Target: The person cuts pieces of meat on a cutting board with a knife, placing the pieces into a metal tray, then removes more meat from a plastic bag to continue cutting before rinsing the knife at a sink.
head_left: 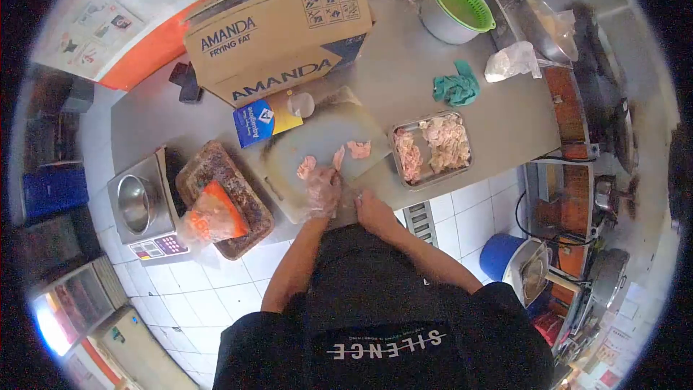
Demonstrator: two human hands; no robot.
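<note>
My left hand (323, 193), in a clear plastic glove, is low on a pale cutting board (325, 133). Its fingers are closed at the lower end of a thin pink strip of raw meat (338, 157). Beside it, my right hand (371, 209) is a fist at the board's near right edge, closed around the handle end of a knife (367, 175); its grey blade points away to the right. Two more raw meat pieces lie on the board, one left (306, 167) and one right (358, 149). A metal tray (416, 185) of cut raw meat stands to the right.
A large carton (281, 43) stands behind the board, with a blue-yellow box (263, 121) before it. Left are a browned tray (253, 235) with an orange bag (224, 213) and a scale (155, 245) holding a bowl. Back right are a green cloth (456, 85) and a green-basketed tub (447, 25).
</note>
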